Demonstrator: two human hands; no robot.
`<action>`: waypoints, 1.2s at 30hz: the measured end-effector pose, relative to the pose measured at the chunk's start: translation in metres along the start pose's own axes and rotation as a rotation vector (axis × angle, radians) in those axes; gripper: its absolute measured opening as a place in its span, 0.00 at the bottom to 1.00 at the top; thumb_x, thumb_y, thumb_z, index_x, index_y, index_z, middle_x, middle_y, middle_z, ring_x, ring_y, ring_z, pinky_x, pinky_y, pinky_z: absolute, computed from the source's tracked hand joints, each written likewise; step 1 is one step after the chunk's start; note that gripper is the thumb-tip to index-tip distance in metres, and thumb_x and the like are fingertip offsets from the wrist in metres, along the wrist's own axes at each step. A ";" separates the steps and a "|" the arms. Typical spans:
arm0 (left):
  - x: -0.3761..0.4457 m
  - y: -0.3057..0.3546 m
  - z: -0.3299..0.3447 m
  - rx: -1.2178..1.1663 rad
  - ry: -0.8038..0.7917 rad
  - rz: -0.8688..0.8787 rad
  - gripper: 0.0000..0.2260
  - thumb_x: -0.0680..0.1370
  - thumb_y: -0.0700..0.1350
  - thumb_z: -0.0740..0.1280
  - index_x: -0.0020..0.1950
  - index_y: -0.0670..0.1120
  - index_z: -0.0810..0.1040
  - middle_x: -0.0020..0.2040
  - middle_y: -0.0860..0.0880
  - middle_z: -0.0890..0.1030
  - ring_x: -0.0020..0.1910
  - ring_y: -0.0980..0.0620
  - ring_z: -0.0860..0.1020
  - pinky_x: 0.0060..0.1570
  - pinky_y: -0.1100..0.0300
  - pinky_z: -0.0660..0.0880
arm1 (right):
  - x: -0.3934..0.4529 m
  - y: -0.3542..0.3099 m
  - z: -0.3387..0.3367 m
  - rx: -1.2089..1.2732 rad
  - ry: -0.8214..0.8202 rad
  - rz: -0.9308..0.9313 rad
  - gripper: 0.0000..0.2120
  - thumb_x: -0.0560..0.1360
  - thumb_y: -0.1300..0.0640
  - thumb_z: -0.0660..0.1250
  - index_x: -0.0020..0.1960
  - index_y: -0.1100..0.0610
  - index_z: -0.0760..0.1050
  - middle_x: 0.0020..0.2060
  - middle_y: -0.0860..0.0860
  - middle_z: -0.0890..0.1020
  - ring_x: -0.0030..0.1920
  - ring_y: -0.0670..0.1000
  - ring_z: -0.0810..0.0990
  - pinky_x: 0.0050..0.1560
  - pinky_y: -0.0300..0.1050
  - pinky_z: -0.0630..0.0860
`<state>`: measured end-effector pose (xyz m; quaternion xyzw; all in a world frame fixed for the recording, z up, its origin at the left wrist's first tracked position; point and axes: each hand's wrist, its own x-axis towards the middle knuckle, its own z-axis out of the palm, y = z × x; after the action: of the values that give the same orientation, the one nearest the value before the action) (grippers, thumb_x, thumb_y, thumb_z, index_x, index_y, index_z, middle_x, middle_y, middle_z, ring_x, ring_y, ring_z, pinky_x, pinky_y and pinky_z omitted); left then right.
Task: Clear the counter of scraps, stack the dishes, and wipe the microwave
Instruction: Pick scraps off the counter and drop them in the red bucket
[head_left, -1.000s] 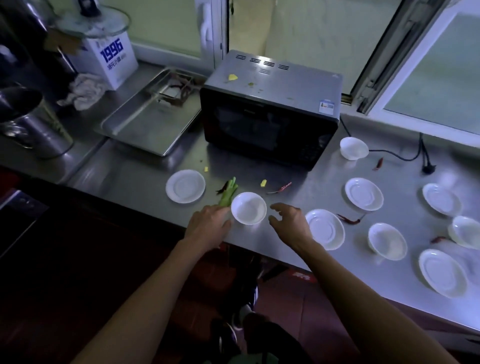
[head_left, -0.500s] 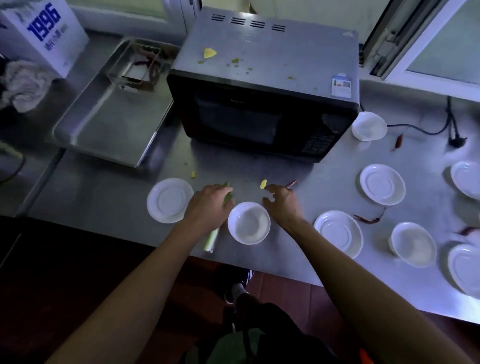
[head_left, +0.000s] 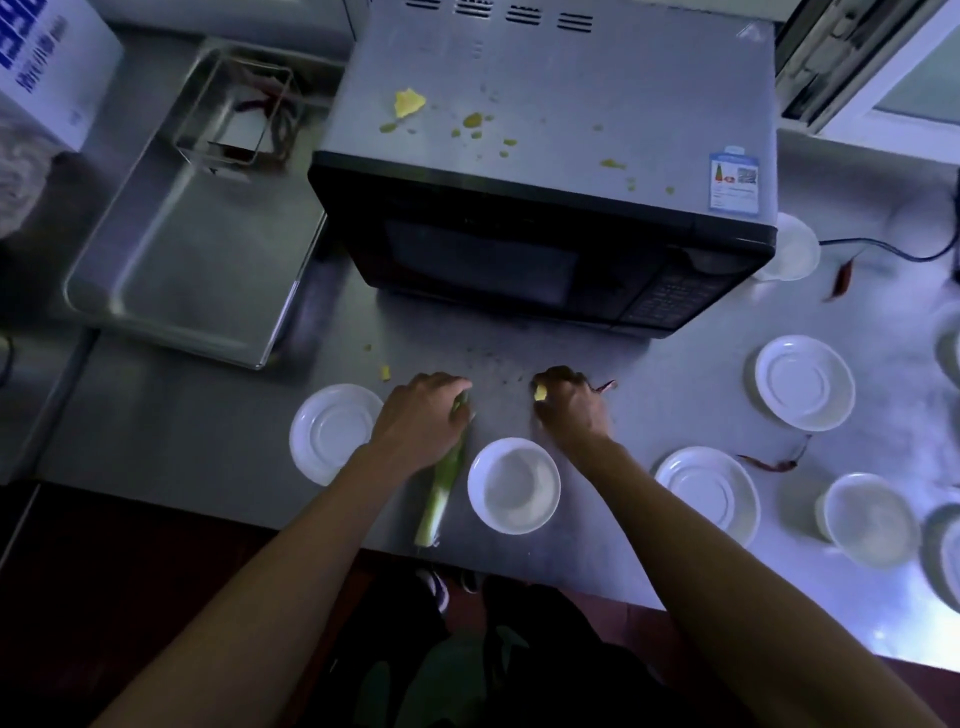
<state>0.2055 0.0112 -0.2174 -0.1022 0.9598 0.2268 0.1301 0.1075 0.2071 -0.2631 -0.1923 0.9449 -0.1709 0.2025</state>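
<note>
Left hand (head_left: 421, 421) grip closed around the upper end of a green scallion stalk (head_left: 441, 483); the stalk's pale root end lies on the steel worktop (head_left: 597, 540) at its near edge. Right hand (head_left: 571, 405) fingers curled, thumb and forefinger pinched on a small yellow scrap (head_left: 540, 393); a red chili (head_left: 605, 386) shows just past the knuckles, contact unclear. White bowl (head_left: 514, 486) sits between the two forearms, just beside the stalk. Saucer (head_left: 332, 434) to the left of the left hand, partly covered by the wrist. Another yellow scrap (head_left: 385, 372) lies on the worktop near the left hand. To the right: a plate (head_left: 709, 491), a second plate (head_left: 804, 382), a second bowl (head_left: 870, 519), and a dried red chili (head_left: 774, 461) between them. Microwave (head_left: 545, 171) stands behind the hands, its top spotted with yellow crumbs (head_left: 409, 103). Steel tray (head_left: 197, 234) to the left of the microwave.
</note>
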 end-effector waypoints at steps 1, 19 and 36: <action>0.004 -0.001 0.000 -0.001 -0.007 0.007 0.17 0.80 0.48 0.62 0.68 0.48 0.77 0.64 0.48 0.80 0.61 0.45 0.76 0.58 0.49 0.74 | 0.001 0.000 0.001 -0.024 0.005 -0.011 0.12 0.76 0.64 0.65 0.56 0.55 0.81 0.55 0.55 0.80 0.54 0.59 0.80 0.48 0.50 0.79; 0.049 -0.050 -0.019 -0.027 -0.089 0.132 0.16 0.81 0.49 0.61 0.67 0.48 0.77 0.64 0.49 0.79 0.63 0.46 0.74 0.59 0.50 0.72 | 0.013 -0.044 -0.003 0.130 0.112 0.144 0.05 0.77 0.59 0.67 0.50 0.54 0.82 0.48 0.55 0.83 0.46 0.60 0.81 0.48 0.55 0.79; 0.056 -0.130 -0.034 0.143 -0.051 0.084 0.10 0.77 0.48 0.66 0.57 0.49 0.80 0.58 0.50 0.79 0.57 0.47 0.73 0.54 0.50 0.72 | 0.041 -0.139 0.028 0.256 0.126 0.021 0.07 0.76 0.61 0.69 0.54 0.56 0.82 0.49 0.54 0.84 0.46 0.58 0.82 0.45 0.53 0.80</action>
<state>0.1790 -0.1262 -0.2581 -0.0466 0.9733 0.1652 0.1521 0.1269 0.0615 -0.2446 -0.1438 0.9282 -0.2995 0.1674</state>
